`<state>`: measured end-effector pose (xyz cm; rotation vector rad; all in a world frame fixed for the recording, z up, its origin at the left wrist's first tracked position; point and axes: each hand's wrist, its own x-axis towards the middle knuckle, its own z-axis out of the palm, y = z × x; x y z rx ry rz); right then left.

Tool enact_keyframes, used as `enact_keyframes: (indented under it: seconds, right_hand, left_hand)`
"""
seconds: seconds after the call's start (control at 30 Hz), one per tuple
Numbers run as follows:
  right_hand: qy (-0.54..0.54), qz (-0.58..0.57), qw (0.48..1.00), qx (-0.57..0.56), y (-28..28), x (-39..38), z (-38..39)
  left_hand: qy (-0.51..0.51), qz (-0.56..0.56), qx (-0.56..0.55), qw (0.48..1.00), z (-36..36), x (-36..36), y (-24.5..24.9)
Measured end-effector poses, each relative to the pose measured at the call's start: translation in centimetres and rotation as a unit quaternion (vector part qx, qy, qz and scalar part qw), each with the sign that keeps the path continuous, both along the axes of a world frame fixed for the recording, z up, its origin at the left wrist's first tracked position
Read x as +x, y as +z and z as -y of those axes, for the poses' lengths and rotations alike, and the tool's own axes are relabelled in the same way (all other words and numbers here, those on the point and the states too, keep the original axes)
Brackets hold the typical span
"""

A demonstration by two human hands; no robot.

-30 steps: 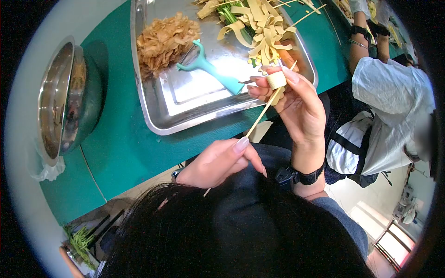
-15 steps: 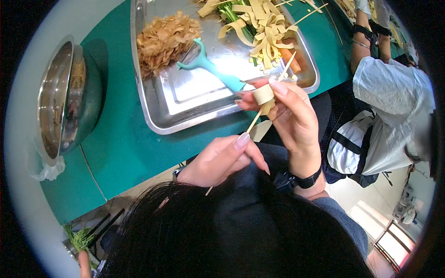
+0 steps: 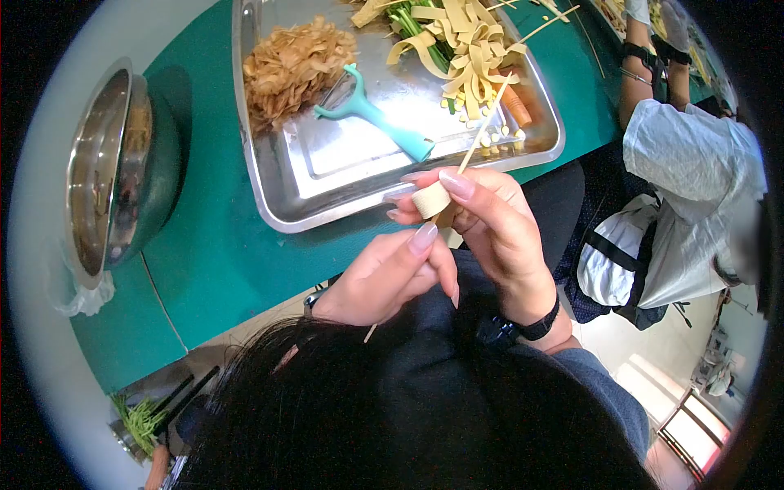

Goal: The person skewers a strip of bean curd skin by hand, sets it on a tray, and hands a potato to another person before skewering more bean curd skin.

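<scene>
Below the shiny metal tray [image 3: 278, 196], the right hand [image 3: 494, 233] is pinching a small beige roll [image 3: 430, 200], the left hand [image 3: 384, 282] gripping its thin wooden stick [image 3: 482, 131].

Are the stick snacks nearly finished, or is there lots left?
Done: a heap of brown shavings and many flat yellowish strips lie in the shiny metal tray. In hand: the right hand pinches one pale rolled strip pierced by a thin wooden skewer, which the left hand grips lower down. Left: probably lots; only one roll is on it.
</scene>
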<state>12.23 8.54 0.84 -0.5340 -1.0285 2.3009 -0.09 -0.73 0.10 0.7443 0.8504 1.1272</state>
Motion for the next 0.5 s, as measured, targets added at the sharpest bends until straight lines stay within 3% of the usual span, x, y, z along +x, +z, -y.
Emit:
enact_keyframes:
  seconds: [0.2,0.3,0.4,0.5]
  right_hand:
    - [-0.031,0.041,0.998,0.047,-0.6,-0.1,-0.7]
    - [-0.018,0.007,0.999,0.044,-0.8,0.3,-1.2]
    - [-0.082,0.000,0.995,0.059,-1.3,0.4,-1.1]
    - [-0.192,0.053,0.953,0.229,-1.1,0.5,-0.8]
  left_hand:
    - [-0.044,0.045,-0.009,0.998,-0.1,-0.8,0.1]
    - [-0.054,0.084,0.003,0.995,0.0,-0.9,-0.5]
    - [-0.047,0.141,0.018,0.989,0.0,-0.9,-1.0]
    - [-0.021,0.185,0.011,0.982,0.2,-1.0,-1.3]
